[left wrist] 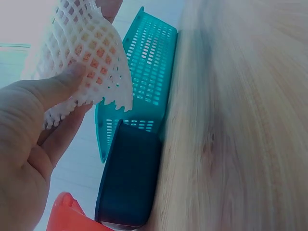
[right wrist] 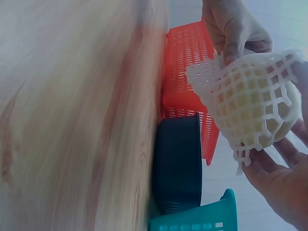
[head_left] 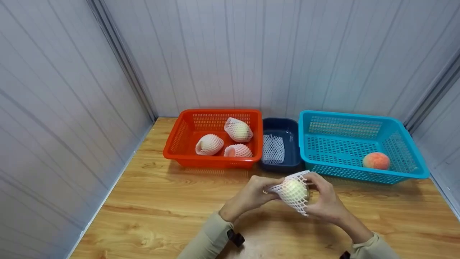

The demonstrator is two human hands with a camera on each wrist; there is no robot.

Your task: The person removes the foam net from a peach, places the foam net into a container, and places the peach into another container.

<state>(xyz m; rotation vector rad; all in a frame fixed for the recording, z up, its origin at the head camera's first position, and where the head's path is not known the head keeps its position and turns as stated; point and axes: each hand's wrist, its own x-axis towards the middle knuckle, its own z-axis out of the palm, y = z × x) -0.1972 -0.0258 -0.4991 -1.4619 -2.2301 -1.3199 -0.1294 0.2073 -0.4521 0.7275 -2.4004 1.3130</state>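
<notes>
Above the table in front of me, both hands hold a pale peach (head_left: 295, 190) partly covered by a white foam net (right wrist: 250, 98). My left hand (head_left: 256, 192) pinches the left end of the net, its thumb (left wrist: 62, 86) pressing on the mesh. On the other side, my right hand (head_left: 327, 202) curls round the net's wide end and the peach, fingers above and thumb below. In the right wrist view, bare fruit shows past the net's ragged edge. A reddish patch of peach shows through the mesh in the left wrist view.
A red basket (head_left: 212, 160) at the left bears three netted fruits. Beside it, a dark blue tub (head_left: 291, 144) contains a flat foam net (head_left: 274, 149). The turquoise basket (head_left: 334, 147) at the right has one bare peach (head_left: 376, 160). Panelled walls stand behind and at both sides.
</notes>
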